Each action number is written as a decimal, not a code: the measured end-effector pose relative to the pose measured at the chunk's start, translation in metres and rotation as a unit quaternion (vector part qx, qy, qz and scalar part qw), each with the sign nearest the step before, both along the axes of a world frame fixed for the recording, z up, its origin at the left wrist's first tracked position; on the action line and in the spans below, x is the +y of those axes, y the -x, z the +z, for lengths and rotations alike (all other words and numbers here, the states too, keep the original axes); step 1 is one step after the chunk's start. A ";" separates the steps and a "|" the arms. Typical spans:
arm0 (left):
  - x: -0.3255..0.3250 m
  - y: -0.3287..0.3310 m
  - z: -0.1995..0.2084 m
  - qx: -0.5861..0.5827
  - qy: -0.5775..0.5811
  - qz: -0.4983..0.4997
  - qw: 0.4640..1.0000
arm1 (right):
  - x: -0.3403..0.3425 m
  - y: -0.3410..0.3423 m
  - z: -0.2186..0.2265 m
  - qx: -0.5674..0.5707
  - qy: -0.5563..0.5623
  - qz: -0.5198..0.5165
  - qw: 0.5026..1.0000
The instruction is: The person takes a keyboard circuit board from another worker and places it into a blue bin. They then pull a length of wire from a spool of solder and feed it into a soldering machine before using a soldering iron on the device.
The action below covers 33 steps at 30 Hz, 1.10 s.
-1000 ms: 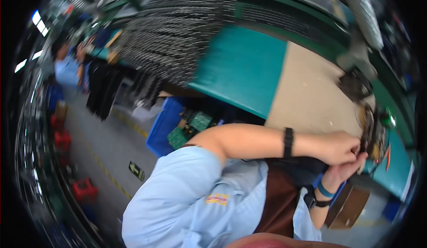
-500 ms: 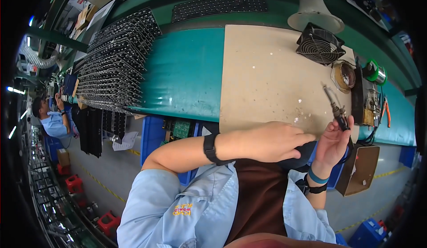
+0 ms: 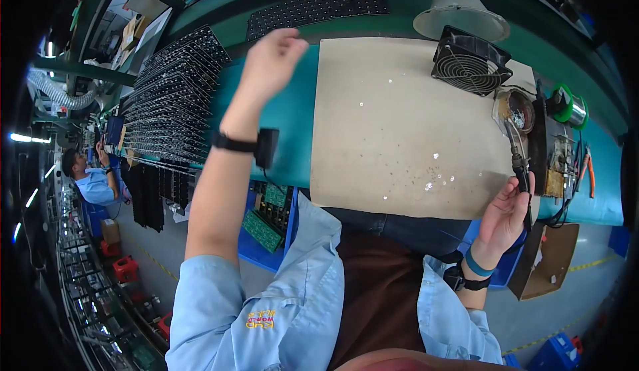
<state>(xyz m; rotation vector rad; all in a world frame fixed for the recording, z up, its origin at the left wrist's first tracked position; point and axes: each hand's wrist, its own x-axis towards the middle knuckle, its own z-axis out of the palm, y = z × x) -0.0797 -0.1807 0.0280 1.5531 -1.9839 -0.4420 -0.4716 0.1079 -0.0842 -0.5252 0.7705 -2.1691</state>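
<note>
My left hand [image 3: 271, 65] is raised over the green mat, just short of a dark perforated panel [image 3: 319, 13] along the back. Its fingers are loosely bent, thumb and forefinger a little apart, with nothing visible in them. In my right hand [image 3: 506, 214], closed around the handle, is a soldering iron [image 3: 518, 161]. It points up and away from me, its tip close to a round tin [image 3: 514, 113] with shiny bits inside. Beneath the iron lies a tan board [image 3: 386, 131] with small white pieces and dark specks on it.
Left of the mat stands a tall row of stacked black panels [image 3: 173, 98]. A fan [image 3: 471, 65] and a funnel-shaped duct [image 3: 459, 15] are at the back right, near a solder reel [image 3: 571, 107] and orange-handled pliers [image 3: 587, 171]. A blue bin [image 3: 266, 258] holds green circuit boards.
My left hand has swung from in front of my body up and away to the left, over the mat. My right hand keeps the soldering iron, its tip now closer to the tin.
</note>
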 end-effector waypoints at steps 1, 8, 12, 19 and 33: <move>-0.031 -0.018 -0.015 0.003 -0.004 0.054 0.999 | -0.001 0.000 -0.001 -0.008 -0.004 -0.003 1.000; -0.132 -0.059 -0.069 -0.203 -0.089 0.367 0.904 | 0.002 -0.012 0.000 0.041 -0.020 -0.004 0.999; -0.141 -0.052 -0.058 -0.223 -0.166 0.366 0.888 | 0.001 -0.011 -0.001 0.056 -0.025 0.006 0.998; -0.171 -0.071 -0.063 -0.150 -0.203 0.353 0.901 | -0.001 -0.010 0.003 0.055 -0.024 0.004 0.998; -0.195 -0.093 -0.071 0.252 -0.172 0.329 0.894 | -0.001 -0.010 0.003 0.062 -0.023 0.011 0.998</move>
